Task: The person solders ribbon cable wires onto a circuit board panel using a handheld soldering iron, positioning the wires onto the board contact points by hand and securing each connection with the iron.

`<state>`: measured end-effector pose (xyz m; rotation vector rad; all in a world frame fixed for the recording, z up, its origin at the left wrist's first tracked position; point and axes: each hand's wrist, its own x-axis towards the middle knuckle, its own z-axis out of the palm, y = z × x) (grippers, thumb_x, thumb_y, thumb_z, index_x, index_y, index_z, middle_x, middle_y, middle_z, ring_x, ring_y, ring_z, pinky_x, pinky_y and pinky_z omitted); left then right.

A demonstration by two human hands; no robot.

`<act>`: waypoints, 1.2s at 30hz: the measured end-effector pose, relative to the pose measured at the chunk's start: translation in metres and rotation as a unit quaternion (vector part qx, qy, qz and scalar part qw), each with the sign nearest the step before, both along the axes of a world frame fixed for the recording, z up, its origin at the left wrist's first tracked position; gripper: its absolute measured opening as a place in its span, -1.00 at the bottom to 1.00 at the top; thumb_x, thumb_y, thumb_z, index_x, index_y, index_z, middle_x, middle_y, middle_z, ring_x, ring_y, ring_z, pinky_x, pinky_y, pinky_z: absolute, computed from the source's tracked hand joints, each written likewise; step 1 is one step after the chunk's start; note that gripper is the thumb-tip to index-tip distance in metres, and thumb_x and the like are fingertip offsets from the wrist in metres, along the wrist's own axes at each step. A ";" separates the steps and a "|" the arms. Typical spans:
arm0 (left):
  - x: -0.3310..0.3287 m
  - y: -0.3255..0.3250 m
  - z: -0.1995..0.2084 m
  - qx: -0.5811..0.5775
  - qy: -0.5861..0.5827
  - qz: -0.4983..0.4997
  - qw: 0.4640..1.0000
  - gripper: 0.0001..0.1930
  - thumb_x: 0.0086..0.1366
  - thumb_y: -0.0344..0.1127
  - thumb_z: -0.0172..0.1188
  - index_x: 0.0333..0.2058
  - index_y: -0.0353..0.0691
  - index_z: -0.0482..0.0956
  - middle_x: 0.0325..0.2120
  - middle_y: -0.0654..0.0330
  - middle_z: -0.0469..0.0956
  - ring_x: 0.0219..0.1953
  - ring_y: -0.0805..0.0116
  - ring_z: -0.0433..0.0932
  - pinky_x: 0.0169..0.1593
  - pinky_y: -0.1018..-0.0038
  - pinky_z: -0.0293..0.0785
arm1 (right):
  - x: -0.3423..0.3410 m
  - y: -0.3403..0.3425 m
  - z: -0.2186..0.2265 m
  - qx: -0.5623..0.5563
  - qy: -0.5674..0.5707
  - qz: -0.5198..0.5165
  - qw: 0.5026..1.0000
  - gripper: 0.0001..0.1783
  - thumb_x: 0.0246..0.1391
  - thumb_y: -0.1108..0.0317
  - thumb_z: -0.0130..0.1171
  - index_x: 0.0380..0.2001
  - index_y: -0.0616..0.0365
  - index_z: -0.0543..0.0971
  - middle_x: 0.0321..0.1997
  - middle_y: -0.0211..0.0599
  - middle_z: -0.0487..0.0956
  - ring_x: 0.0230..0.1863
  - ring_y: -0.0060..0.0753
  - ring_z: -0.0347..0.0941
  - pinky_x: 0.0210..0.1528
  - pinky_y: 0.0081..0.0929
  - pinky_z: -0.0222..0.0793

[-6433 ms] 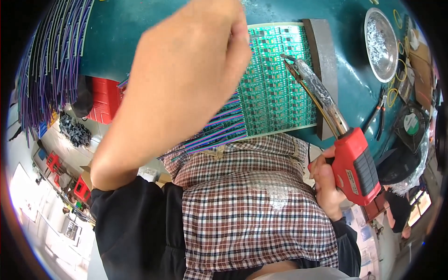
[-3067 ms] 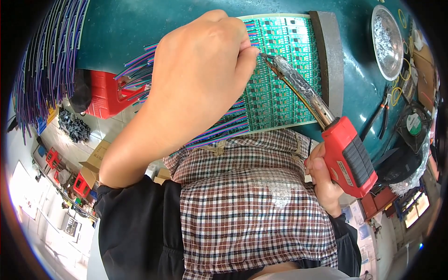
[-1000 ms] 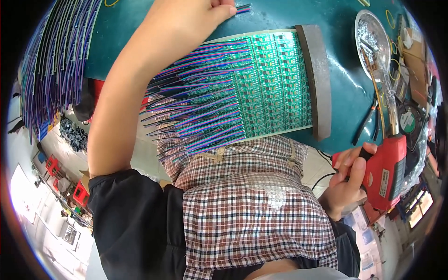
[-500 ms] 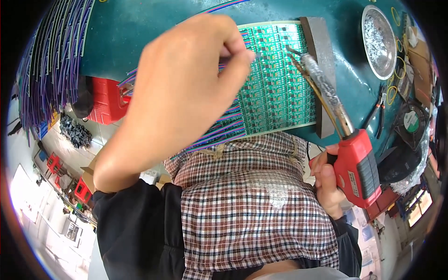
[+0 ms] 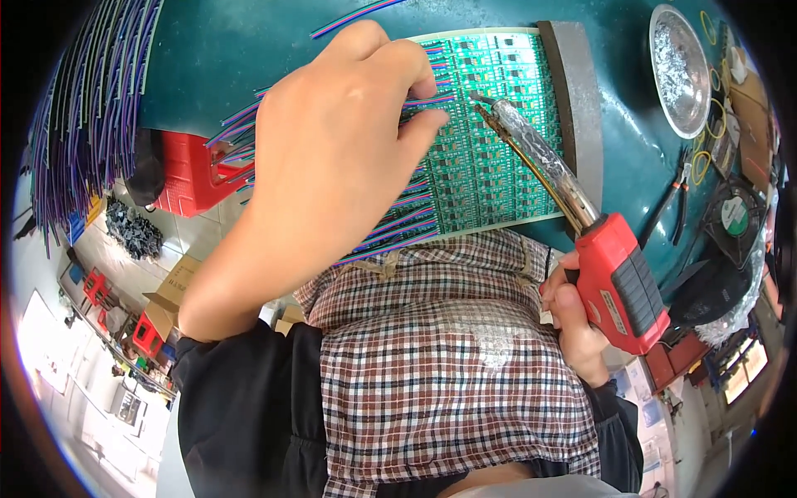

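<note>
Soldering gun (image 5: 621,286) and left hand (image 5: 336,133) meet over a green circuit panel (image 5: 473,192)

The panel lies at the worktop's (image 5: 220,70) near edge, its right end against a grey bar (image 5: 584,100). Striped ribbon wires (image 5: 407,226) cover its left part, their loose ends reaching left past the near edge. The left hand is above these wires, back upward; its thumb and index finger stand apart with one wire showing in the gap. Whether the hidden fingers grip anything, I cannot tell. The right hand (image 5: 577,325) has its fingers wrapped round the red gun's handle. The gun's tip points left over the panel, near that wire's end; contact cannot be made out.

Another ribbon wire (image 5: 353,18) lies beyond the panel, toward the far edge. At the worktop's left end, a thick wire bundle (image 5: 91,108) hangs over the near edge. Toward the right edge are a metal bowl (image 5: 691,120) with silvery bits, orange-and-black pliers (image 5: 683,209) and a black fan (image 5: 712,222).
</note>
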<state>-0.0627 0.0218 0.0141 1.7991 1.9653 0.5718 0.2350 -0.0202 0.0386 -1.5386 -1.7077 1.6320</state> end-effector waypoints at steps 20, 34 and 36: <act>-0.025 0.035 0.030 -0.113 0.034 -0.182 0.976 -0.78 0.32 -0.27 0.23 -0.38 -0.32 0.51 -0.39 0.03 0.46 -0.31 0.02 0.54 -0.24 0.24 0.46 | -0.004 0.007 0.001 -0.027 -0.008 0.039 0.999 -0.83 0.27 0.33 0.15 -0.24 0.21 0.44 -0.44 -0.26 0.47 -0.53 -0.59 0.30 -0.50 -0.63 0.23; -0.022 0.039 0.029 -0.162 0.034 -0.186 0.968 -0.77 0.36 -0.28 0.18 -0.39 -0.34 0.51 -0.40 0.02 0.48 -0.33 0.04 0.56 -0.25 0.25 0.47 | -0.002 0.007 -0.003 0.033 0.004 0.032 0.999 -0.85 0.22 0.43 0.13 -0.21 0.25 0.43 -0.45 -0.22 0.46 -0.57 -0.55 0.29 -0.43 -0.52 0.35; -0.021 0.040 0.029 -0.156 0.037 -0.190 0.969 -0.77 0.36 -0.28 0.18 -0.39 -0.34 0.51 -0.40 0.02 0.48 -0.34 0.04 0.56 -0.26 0.25 0.47 | -0.005 0.009 0.001 0.026 0.010 0.012 1.000 -0.84 0.22 0.42 0.14 -0.20 0.26 0.42 -0.45 -0.22 0.46 -0.58 -0.56 0.28 -0.42 -0.51 0.37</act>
